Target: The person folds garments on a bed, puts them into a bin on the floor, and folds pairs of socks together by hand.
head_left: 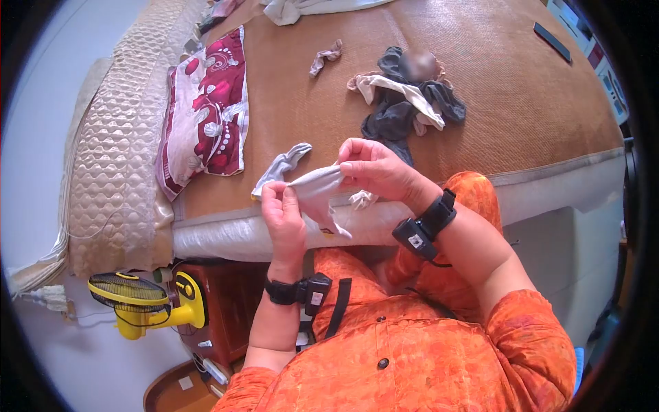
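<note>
Sock held at a bed's edge, as I am seeing it from within the room. The left hand (285, 211) is grasping one end of a pale sock (318, 193) between thumb and fingers; the right hand (376, 169) is pinching the other end. The sock is hanging between the two, in the air over the near edge of the mattress (218, 238), its loose tip pointing down toward the lap. The step in hand, I am judging, is holding the cloth spread and straight. The next move is probably calling for a light, even pull, with neither pinch slipping and a spare finger guiding the hanging part.

Edges and room: a grey sock (282, 169) is lying on the mat (498, 127) just beyond the left hand, and a white cloth (362, 199) is lying below the right hand at the border. A pile (391, 117) is crowding the space beyond the right hand. Open mat is extending between the pillow (206, 117) and the pile, where a small sock (325, 58) is lying alone, and again between the pile and the phone (552, 42). The near border is falling away toward the legs, so anything dropped there is risking a slide off.
</note>
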The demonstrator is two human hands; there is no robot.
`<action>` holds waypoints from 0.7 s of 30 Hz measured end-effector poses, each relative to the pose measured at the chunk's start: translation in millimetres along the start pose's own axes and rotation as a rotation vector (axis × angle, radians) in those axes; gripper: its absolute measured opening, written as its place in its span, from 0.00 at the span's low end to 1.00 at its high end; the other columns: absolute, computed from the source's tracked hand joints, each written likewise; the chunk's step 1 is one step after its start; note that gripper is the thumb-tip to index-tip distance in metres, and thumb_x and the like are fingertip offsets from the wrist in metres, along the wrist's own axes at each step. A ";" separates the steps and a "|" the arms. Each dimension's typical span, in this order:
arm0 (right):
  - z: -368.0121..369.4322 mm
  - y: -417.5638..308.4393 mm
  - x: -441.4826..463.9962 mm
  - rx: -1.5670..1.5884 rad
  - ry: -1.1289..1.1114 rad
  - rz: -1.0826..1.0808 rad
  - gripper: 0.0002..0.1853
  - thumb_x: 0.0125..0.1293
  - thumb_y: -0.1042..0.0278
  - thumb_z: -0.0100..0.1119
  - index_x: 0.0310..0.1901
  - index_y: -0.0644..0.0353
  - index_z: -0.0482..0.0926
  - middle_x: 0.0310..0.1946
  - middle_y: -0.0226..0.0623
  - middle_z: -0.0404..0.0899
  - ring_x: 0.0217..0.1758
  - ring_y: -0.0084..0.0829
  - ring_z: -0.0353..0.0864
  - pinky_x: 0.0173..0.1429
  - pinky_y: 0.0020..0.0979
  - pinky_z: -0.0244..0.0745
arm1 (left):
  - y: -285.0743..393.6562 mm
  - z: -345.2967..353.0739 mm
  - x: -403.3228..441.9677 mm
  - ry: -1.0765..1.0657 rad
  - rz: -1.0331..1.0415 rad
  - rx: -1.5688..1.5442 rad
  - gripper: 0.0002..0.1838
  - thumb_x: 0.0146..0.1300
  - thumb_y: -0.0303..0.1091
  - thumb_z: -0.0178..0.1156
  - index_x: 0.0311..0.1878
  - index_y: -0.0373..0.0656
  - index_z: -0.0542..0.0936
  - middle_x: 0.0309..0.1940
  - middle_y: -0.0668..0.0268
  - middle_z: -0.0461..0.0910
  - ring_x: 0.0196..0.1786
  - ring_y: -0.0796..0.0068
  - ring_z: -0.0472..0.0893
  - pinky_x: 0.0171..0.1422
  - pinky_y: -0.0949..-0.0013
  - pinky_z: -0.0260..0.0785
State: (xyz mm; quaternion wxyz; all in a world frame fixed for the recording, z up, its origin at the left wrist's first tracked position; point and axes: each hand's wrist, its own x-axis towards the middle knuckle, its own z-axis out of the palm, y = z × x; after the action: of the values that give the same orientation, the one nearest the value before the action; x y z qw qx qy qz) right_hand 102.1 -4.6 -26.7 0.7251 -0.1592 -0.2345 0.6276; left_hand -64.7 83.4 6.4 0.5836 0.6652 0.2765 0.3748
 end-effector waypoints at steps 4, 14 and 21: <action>8.8 10.8 -0.1 -0.063 0.039 -0.005 0.09 0.57 0.73 0.57 0.40 0.59 0.70 0.37 0.29 0.74 0.40 0.21 0.74 0.46 0.24 0.70 | 4.5 14.6 1.0 0.019 -0.090 -0.066 0.02 0.65 0.29 0.45 0.36 0.42 0.65 0.28 0.73 0.66 0.29 0.88 0.64 0.32 0.83 0.59; 10.5 14.7 -3.2 -0.481 0.045 -0.092 0.10 0.57 0.74 0.55 0.41 0.64 0.74 0.34 0.29 0.76 0.38 0.19 0.74 0.43 0.21 0.70 | 4.8 31.1 -3.1 -0.030 0.020 -0.029 0.06 0.64 0.31 0.49 0.40 0.41 0.66 0.35 0.67 0.72 0.36 0.83 0.72 0.40 0.79 0.66; 8.3 13.2 -4.6 -0.489 0.048 -0.017 0.09 0.58 0.75 0.52 0.40 0.66 0.74 0.31 0.30 0.76 0.34 0.19 0.75 0.39 0.22 0.72 | -3.5 20.4 2.4 -0.083 -0.109 -0.077 0.04 0.62 0.29 0.52 0.38 0.39 0.70 0.33 0.69 0.74 0.36 0.85 0.72 0.42 0.80 0.65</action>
State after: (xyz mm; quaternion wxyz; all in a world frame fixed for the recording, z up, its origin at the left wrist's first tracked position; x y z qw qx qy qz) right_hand 86.1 -7.6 -27.3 0.6756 -0.3431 -0.3634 0.5421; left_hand -46.3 74.3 2.6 0.6392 0.6411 0.2734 0.3251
